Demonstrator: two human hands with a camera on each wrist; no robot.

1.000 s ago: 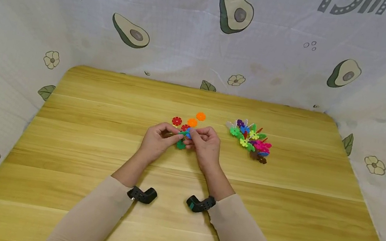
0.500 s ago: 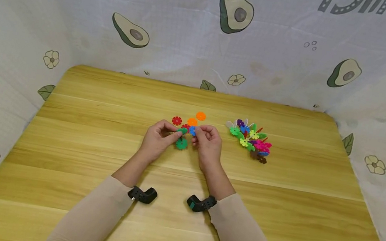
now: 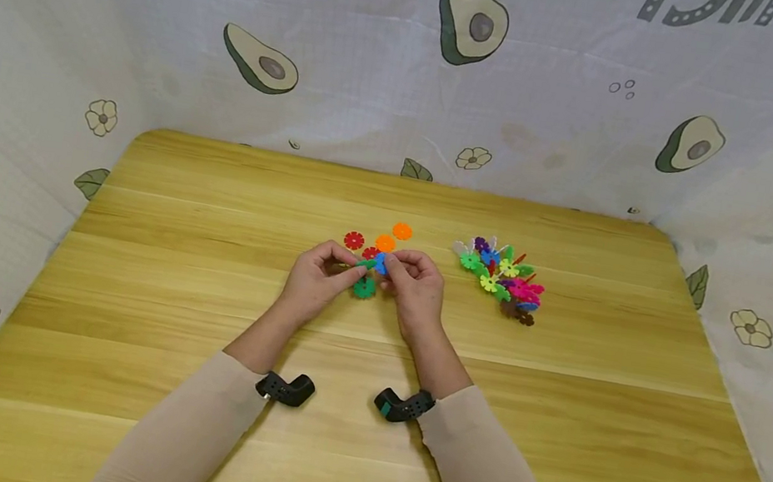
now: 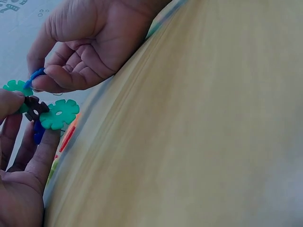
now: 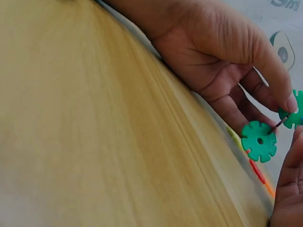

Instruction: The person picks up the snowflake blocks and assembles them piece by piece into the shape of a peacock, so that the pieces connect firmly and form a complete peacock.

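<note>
My left hand (image 3: 314, 280) pinches a green notched snowflake disc (image 3: 367, 264) between thumb and fingers. A dark brown disc (image 4: 35, 108) links it to a second green disc (image 4: 60, 114), which hangs below. Another blue disc (image 4: 39, 133) shows behind these, near the left fingers. My right hand (image 3: 418, 290) pinches a small blue snowflake disc (image 3: 381, 262) by its edge. In the left wrist view that disc's rim is right at the upper green disc, and the two hands are close together over the table.
Loose red discs (image 3: 354, 240) and orange discs (image 3: 402, 231) lie just beyond the hands on the wooden table (image 3: 201, 262). To the right sits a multicoloured cluster of joined discs (image 3: 491, 270). An avocado-print cloth (image 3: 358, 34) surrounds the table's back and sides.
Half a second ago the blue disc was a little apart from the green one; my right hand has brought it back leftward against it. The left hand has tilted the green disc slightly.
</note>
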